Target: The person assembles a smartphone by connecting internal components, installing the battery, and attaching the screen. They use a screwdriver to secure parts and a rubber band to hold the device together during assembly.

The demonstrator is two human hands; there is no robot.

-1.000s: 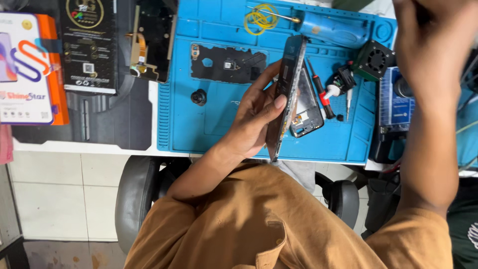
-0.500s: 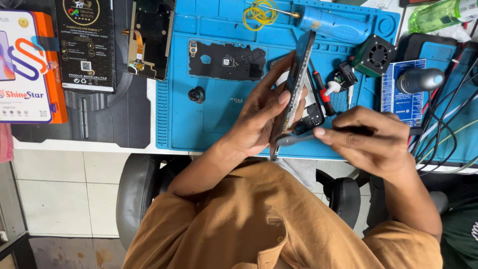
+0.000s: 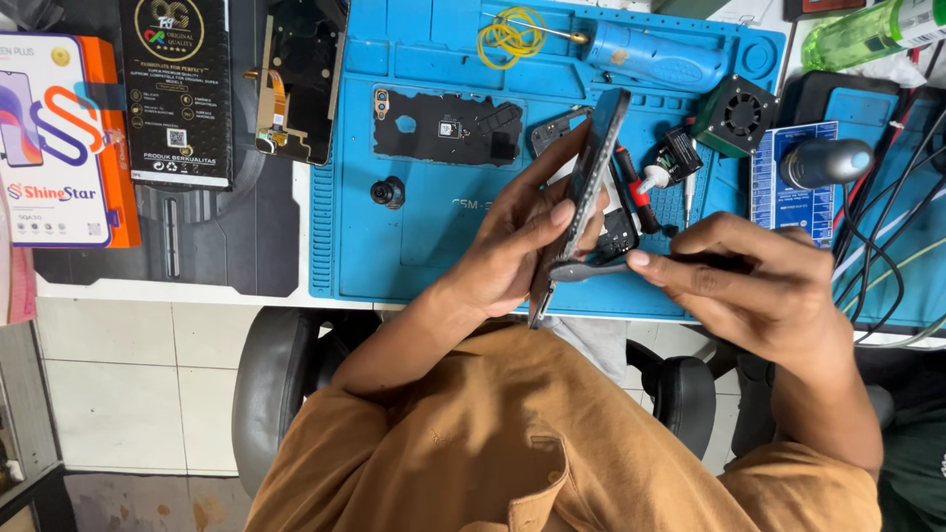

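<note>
My left hand (image 3: 512, 246) holds a dark phone (image 3: 594, 167) on its edge, tilted, above the blue work mat (image 3: 434, 246). Fingers and thumb pinch the phone's lower half. My right hand (image 3: 759, 286) grips a thin black tool (image 3: 591, 266), and the tool's tip rests against the phone's lower edge by my left fingers. Behind the phone, a small opened phone part lies on the mat, mostly hidden.
On the mat lie a black phone frame (image 3: 448, 126), a small round part (image 3: 387, 191), a blue electric screwdriver (image 3: 660, 54) and yellow wire (image 3: 507, 34). A screen assembly (image 3: 296, 89) and two boxes (image 3: 177, 89) sit left. A small fan (image 3: 734, 113), green bottle (image 3: 867, 30) and cables (image 3: 887, 246) crowd the right.
My right hand came down from the upper right with the black tool and brought its tip to the phone's lower edge. My left hand kept the phone tilted in place.
</note>
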